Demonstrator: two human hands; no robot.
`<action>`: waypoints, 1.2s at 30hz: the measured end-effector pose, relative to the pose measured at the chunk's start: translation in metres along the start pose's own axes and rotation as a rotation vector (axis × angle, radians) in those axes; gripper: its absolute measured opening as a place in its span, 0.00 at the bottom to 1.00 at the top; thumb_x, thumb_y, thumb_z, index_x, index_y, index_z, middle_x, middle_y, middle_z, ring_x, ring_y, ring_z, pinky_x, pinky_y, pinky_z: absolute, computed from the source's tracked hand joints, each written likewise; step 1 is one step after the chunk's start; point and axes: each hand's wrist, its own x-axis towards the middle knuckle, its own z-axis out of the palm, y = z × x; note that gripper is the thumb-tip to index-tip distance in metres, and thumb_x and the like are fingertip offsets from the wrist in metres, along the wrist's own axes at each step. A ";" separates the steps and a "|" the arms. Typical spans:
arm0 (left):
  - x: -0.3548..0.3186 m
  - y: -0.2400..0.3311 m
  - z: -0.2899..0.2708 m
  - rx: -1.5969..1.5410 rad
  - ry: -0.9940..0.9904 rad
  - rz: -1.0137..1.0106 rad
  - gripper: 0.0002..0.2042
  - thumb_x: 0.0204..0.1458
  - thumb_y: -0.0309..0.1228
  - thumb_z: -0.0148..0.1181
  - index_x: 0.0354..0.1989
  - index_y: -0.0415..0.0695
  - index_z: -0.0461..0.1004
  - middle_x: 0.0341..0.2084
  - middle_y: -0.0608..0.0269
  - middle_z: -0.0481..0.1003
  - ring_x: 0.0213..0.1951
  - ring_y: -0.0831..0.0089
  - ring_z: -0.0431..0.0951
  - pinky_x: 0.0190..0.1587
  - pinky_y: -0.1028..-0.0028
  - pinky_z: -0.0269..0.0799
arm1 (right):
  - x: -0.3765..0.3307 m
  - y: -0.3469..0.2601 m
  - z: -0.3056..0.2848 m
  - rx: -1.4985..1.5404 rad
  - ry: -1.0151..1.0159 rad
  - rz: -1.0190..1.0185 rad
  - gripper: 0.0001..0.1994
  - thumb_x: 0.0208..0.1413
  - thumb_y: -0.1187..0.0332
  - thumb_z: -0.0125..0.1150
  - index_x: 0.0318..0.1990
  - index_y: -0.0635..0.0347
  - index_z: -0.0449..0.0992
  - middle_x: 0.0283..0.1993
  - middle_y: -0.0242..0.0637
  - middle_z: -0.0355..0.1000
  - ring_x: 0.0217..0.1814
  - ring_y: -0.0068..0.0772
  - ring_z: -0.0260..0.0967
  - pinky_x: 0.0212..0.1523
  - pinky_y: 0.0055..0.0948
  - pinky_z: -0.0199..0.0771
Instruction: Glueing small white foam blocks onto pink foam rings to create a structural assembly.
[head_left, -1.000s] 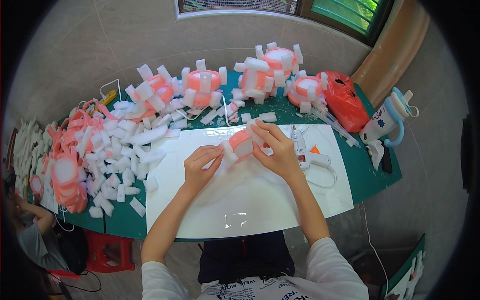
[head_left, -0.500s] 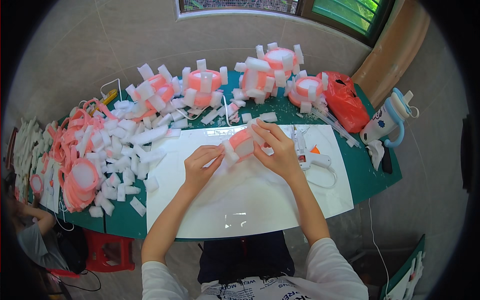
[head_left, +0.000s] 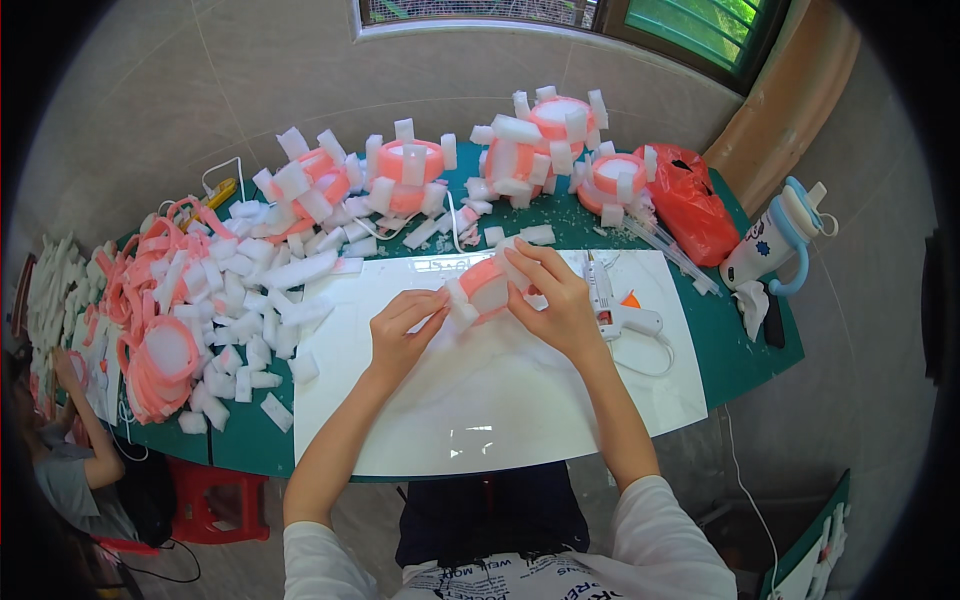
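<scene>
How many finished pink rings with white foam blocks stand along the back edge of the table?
4: one at back left, one beside it, a stacked one right of centre, and one by the red bag. The stack may hide others.

One head-worn fisheye view looks steeply down from above the person onto the green table (head_left: 745, 350). The near edge shows the torso; the far edge reaches the wall and window (head_left: 690, 20).
</scene>
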 end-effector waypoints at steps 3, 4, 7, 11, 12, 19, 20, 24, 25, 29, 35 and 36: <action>0.000 0.000 0.002 -0.003 0.002 -0.011 0.10 0.39 0.17 0.62 0.33 0.38 0.77 0.30 0.57 0.77 0.33 0.67 0.77 0.34 0.77 0.72 | -0.001 0.000 0.000 0.004 0.007 0.009 0.20 0.41 0.76 0.59 0.46 0.59 0.72 0.49 0.43 0.68 0.42 0.42 0.71 0.37 0.28 0.74; 0.000 0.000 0.001 -0.001 0.001 -0.010 0.10 0.39 0.17 0.62 0.33 0.38 0.77 0.30 0.57 0.77 0.33 0.67 0.77 0.34 0.77 0.72 | 0.000 0.000 0.001 0.005 0.011 0.009 0.20 0.41 0.76 0.59 0.46 0.59 0.72 0.48 0.43 0.68 0.41 0.42 0.72 0.37 0.28 0.74; 0.001 0.001 0.001 0.013 0.007 0.000 0.10 0.39 0.18 0.62 0.33 0.38 0.77 0.30 0.57 0.77 0.33 0.68 0.77 0.34 0.77 0.72 | 0.001 0.001 0.000 0.027 0.010 0.018 0.19 0.40 0.76 0.59 0.45 0.60 0.72 0.48 0.43 0.68 0.40 0.41 0.72 0.35 0.27 0.74; 0.001 0.001 0.001 -0.009 0.019 -0.024 0.09 0.39 0.18 0.63 0.32 0.39 0.77 0.29 0.58 0.77 0.33 0.68 0.77 0.34 0.76 0.73 | 0.005 0.000 -0.003 0.031 -0.015 0.023 0.19 0.40 0.75 0.60 0.45 0.60 0.72 0.47 0.43 0.68 0.39 0.40 0.72 0.33 0.27 0.74; 0.000 0.000 0.001 -0.004 0.025 -0.016 0.09 0.39 0.19 0.63 0.31 0.40 0.77 0.29 0.59 0.77 0.33 0.68 0.77 0.33 0.76 0.73 | 0.005 -0.001 -0.002 0.032 -0.026 0.045 0.19 0.40 0.75 0.60 0.45 0.60 0.73 0.47 0.42 0.68 0.39 0.40 0.72 0.33 0.27 0.74; -0.001 0.001 0.003 -0.023 0.027 -0.002 0.09 0.38 0.19 0.63 0.31 0.40 0.77 0.29 0.59 0.77 0.32 0.68 0.77 0.33 0.76 0.73 | 0.001 -0.001 0.001 0.027 0.023 0.040 0.18 0.40 0.77 0.60 0.44 0.61 0.73 0.47 0.41 0.68 0.37 0.36 0.72 0.29 0.24 0.73; -0.002 0.000 0.003 -0.019 0.031 0.003 0.10 0.38 0.18 0.63 0.32 0.39 0.77 0.30 0.59 0.77 0.33 0.68 0.77 0.34 0.76 0.73 | 0.001 0.000 0.002 0.030 0.024 0.038 0.18 0.40 0.77 0.60 0.44 0.61 0.73 0.47 0.41 0.68 0.37 0.36 0.72 0.29 0.24 0.73; -0.003 0.001 0.006 -0.003 0.047 0.027 0.10 0.38 0.16 0.62 0.32 0.38 0.76 0.31 0.58 0.76 0.34 0.67 0.76 0.35 0.76 0.73 | -0.005 0.001 0.003 0.020 0.068 0.017 0.19 0.40 0.77 0.61 0.44 0.62 0.73 0.47 0.42 0.68 0.37 0.34 0.72 0.29 0.24 0.74; -0.003 0.001 0.007 -0.005 0.045 0.027 0.10 0.38 0.16 0.62 0.32 0.38 0.76 0.31 0.58 0.76 0.34 0.67 0.76 0.35 0.76 0.73 | -0.006 0.002 0.003 0.026 0.083 0.000 0.19 0.40 0.77 0.61 0.44 0.62 0.73 0.47 0.43 0.68 0.37 0.34 0.72 0.29 0.24 0.74; -0.002 0.001 0.009 -0.006 0.062 0.057 0.09 0.37 0.16 0.63 0.30 0.38 0.76 0.28 0.60 0.76 0.33 0.68 0.76 0.34 0.75 0.72 | -0.009 0.003 -0.001 0.027 0.093 -0.012 0.19 0.40 0.78 0.60 0.45 0.63 0.73 0.47 0.44 0.68 0.37 0.34 0.72 0.29 0.24 0.73; -0.002 0.001 0.007 -0.019 0.039 0.047 0.08 0.37 0.16 0.63 0.29 0.38 0.76 0.28 0.60 0.76 0.33 0.68 0.76 0.34 0.76 0.72 | -0.010 0.004 0.001 0.016 0.093 -0.055 0.20 0.41 0.79 0.60 0.46 0.62 0.72 0.49 0.44 0.67 0.35 0.34 0.72 0.31 0.24 0.72; -0.002 0.001 0.007 -0.018 0.037 0.048 0.08 0.37 0.16 0.63 0.29 0.38 0.76 0.28 0.60 0.76 0.33 0.68 0.76 0.34 0.76 0.72 | -0.010 0.003 0.000 0.024 0.082 -0.038 0.20 0.41 0.79 0.60 0.47 0.62 0.72 0.49 0.44 0.67 0.35 0.35 0.72 0.31 0.24 0.72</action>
